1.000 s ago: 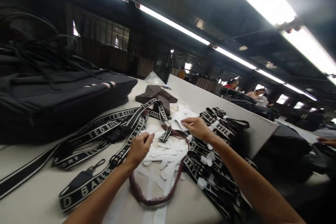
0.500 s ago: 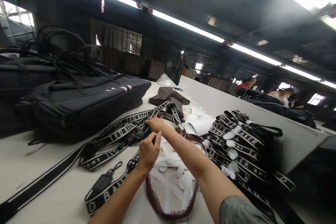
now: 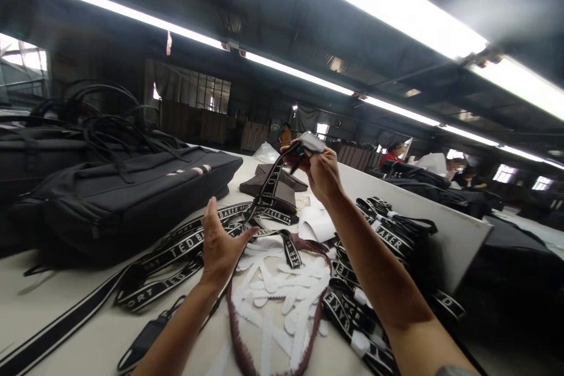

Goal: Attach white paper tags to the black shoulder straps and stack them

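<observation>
My right hand (image 3: 325, 171) is raised above the table, its fingers closed round the end of a black webbing strap (image 3: 273, 181) with white lettering. A greyish-white, blurred piece shows at the fingertips. From that hand the strap hangs down to a tangle of loose lettered straps (image 3: 185, 252) on the table. My left hand (image 3: 220, 249) is by this tangle, thumb and fingers spread, gripping nothing. Under and between my arms lies a maroon-edged holder (image 3: 233, 317) with white zigzag-edged strips (image 3: 282, 288) in it. A black strap pad (image 3: 143, 338) lies partly behind my left forearm.
Black bags (image 3: 132, 194) with looped handles line the left side. Bundled lettered straps (image 3: 392, 235) are stacked right, beside a low white partition (image 3: 458, 241). Dark brown fabric pieces (image 3: 282, 191) and a curled white sheet (image 3: 315, 223) lie ahead. People are visible further back.
My right hand has risen from the tangle, lifting a strap end up and to the right. My left hand has shifted left and opened. The view has tilted up slightly.
</observation>
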Demonstrator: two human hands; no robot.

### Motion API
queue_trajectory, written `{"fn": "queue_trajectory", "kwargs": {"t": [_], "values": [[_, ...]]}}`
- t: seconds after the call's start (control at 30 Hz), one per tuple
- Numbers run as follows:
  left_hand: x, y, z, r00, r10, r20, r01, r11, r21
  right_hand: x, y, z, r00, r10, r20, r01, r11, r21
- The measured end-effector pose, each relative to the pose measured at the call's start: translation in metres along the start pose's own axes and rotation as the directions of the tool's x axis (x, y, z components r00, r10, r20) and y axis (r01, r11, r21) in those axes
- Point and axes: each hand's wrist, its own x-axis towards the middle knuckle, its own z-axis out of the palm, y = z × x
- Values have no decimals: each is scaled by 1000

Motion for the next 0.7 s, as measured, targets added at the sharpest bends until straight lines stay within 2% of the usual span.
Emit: {"fn": "queue_trajectory", "kwargs": {"t": [0.03, 0.1, 0.2, 0.3, 0.37, 0.4, 0.43, 0.47, 0.5, 0.57, 0.6, 0.67, 0.7], "values": [[5, 10, -2, 999, 12, 42, -10, 999, -48, -5, -22, 0, 999, 31, 10, -31, 998, 48], [11, 35, -4, 978, 28, 206, 13, 981, -193, -16, -54, -6, 997, 78, -12, -76, 990, 115], [13, 79, -8, 868, 128, 479, 85, 913, -399, -19, -72, -33, 978, 108, -181, -75, 981, 180], [17, 125, -9, 766, 243, 595, 163, 822, -546, -14, -59, -69, 899, 204, -387, -162, 977, 138], [23, 152, -6, 657, 285, 698, 290, 759, -583, -17, -40, -87, 858, 277, -433, -263, 960, 93], [27, 163, -3, 595, 294, 748, 367, 729, -578, -21, -30, -92, 850, 304, -431, -303, 950, 72], [30, 173, 1, 550, 295, 781, 436, 697, -570, -28, -20, -96, 847, 325, -420, -336, 941, 51], [34, 182, 6, 534, 290, 794, 485, 664, -569, -37, -11, -98, 844, 343, -412, -366, 930, 24], [38, 189, 11, 549, 282, 787, 509, 634, -582, -45, -4, -99, 843, 353, -407, -388, 922, -5], [44, 201, 19, 620, 265, 738, 490, 604, -629, -61, 6, -100, 846, 344, -408, -403, 913, -66], [48, 206, 22, 641, 264, 720, 468, 610, -640, -67, 8, -100, 850, 326, -414, -396, 913, -94], [54, 216, 24, 634, 282, 720, 432, 643, -632, -72, 6, -97, 869, 270, -416, -353, 926, -137], [57, 221, 24, 623, 297, 724, 418, 656, -628, -72, 2, -95, 895, 226, -384, -303, 941, -152]]}}
